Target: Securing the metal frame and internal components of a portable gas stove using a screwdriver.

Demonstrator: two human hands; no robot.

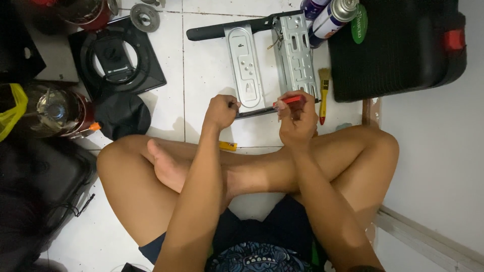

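Frame centre: left hand [221, 112] in a closed grip on the near edge of a grey metal bracket [269, 63] lying on the tiled floor [206, 75]; right hand [297, 118] holding a red-handled tool [290, 100], possibly a screwdriver.

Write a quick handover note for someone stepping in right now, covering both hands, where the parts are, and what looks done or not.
Left hand: closed around a small dark part at the near end of the grey sheet-metal bracket assembly on the white tiled floor.
Right hand: gripping a red-handled tool at the same near edge.
Nearby: small yellow-and-red paintbrush, two spray cans, black hard case, black square burner plate.
Done: assembly lies bare on the floor.
Left: work at the near edge is in hand; its progress is unclear.
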